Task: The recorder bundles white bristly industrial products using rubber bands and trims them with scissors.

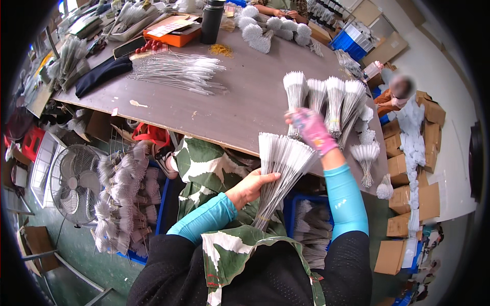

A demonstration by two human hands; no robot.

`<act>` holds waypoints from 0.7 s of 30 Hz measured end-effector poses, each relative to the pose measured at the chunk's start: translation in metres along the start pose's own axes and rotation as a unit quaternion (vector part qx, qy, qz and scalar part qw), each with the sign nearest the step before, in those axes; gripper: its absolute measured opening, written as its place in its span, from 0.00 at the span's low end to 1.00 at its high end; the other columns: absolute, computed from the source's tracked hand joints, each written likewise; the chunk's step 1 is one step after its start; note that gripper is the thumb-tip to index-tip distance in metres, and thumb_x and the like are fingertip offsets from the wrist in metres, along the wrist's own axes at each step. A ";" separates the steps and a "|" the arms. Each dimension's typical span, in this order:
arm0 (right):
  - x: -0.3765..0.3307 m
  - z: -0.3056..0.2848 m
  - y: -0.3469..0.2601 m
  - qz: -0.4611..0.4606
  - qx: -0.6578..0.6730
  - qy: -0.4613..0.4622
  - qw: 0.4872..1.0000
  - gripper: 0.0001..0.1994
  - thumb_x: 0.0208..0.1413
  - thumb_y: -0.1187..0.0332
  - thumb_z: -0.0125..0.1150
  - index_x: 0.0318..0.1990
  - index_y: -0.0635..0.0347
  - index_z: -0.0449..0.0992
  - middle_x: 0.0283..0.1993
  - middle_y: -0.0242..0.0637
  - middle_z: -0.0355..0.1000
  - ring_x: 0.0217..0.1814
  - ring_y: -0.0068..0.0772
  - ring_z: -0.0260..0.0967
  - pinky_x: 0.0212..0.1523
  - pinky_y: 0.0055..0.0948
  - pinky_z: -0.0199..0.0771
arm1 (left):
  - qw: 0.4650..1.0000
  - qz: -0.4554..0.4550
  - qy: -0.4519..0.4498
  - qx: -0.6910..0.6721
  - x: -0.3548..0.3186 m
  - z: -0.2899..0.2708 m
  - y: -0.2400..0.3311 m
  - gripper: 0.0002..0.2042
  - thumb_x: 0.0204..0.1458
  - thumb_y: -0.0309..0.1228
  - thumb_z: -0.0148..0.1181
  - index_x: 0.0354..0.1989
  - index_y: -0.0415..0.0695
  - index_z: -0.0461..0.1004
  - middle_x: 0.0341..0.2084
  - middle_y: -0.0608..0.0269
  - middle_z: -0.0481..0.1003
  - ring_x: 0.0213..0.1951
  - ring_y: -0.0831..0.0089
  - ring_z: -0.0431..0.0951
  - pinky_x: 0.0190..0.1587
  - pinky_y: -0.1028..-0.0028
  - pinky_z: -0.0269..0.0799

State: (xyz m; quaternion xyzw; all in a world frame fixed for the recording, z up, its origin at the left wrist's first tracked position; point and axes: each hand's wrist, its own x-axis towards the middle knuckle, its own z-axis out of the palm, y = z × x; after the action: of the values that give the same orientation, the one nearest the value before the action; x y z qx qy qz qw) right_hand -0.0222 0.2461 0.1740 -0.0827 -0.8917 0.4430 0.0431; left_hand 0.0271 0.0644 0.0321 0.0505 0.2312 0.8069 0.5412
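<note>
My left hand [251,186] is closed round a bundle of thin wire brushes [284,158]. Their white bristle ends fan out at the top, and the bare wire stems run down toward my apron. My right hand [311,130], in a pink patterned glove, is above the table's near edge, just beyond the held bundle. Motion blurs its fingers, so I cannot make out whether they grip anything. Right behind it stand several tied brush bundles [334,99], white tips up. Smaller brush bundles [365,154] lie at the table's right edge.
Loose wire brushes [176,71] are spread on the table [245,102], near yellow rubber bands [221,50], a black tumbler [212,23] and an orange box [173,33]. A fan [74,183] and blue crates of brushes [312,229] are below. Other people sit at the far side and right.
</note>
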 end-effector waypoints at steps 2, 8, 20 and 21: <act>-0.005 0.026 -0.021 0.022 -0.328 -0.059 0.943 0.26 0.54 0.45 0.52 0.37 0.64 0.78 0.35 0.48 0.75 0.39 0.40 0.74 0.41 0.32 0.71 | 1.000 0.015 0.014 0.006 -0.001 -0.002 0.004 0.15 0.49 0.30 0.62 0.44 0.39 0.72 0.36 0.62 0.77 0.36 0.73 0.77 0.42 0.71 0.74; -0.009 0.006 -0.003 0.074 -0.231 -0.103 0.965 0.25 0.48 0.47 0.61 0.38 0.65 0.77 0.37 0.46 0.76 0.41 0.38 0.74 0.45 0.31 0.70 | 0.990 -0.028 -0.103 -0.091 0.002 -0.020 0.013 0.18 0.51 0.36 0.59 0.47 0.39 0.70 0.39 0.62 0.75 0.43 0.71 0.73 0.52 0.68 0.64; -0.027 -0.004 0.002 0.098 -0.074 -0.152 0.981 0.12 0.47 0.64 0.65 0.33 0.64 0.76 0.31 0.31 0.73 0.35 0.20 0.67 0.41 0.22 0.66 | 0.999 0.000 -0.015 0.052 0.007 -0.011 0.001 0.19 0.49 0.33 0.62 0.48 0.40 0.69 0.42 0.63 0.74 0.43 0.74 0.73 0.49 0.71 0.68; -0.025 -0.006 0.009 0.077 -0.021 -0.176 0.981 0.11 0.47 0.64 0.65 0.31 0.63 0.76 0.30 0.30 0.72 0.34 0.19 0.67 0.40 0.22 0.66 | 0.999 -0.014 -0.038 0.022 0.005 -0.012 0.005 0.18 0.50 0.34 0.62 0.48 0.41 0.70 0.41 0.65 0.74 0.43 0.75 0.73 0.49 0.71 0.67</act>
State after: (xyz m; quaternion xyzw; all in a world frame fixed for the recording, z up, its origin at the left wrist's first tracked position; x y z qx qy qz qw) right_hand 0.0041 0.2516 0.1709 -0.0725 -0.8854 0.4337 -0.1505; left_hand 0.0168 0.0633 0.0232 0.0896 0.2288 0.7917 0.5592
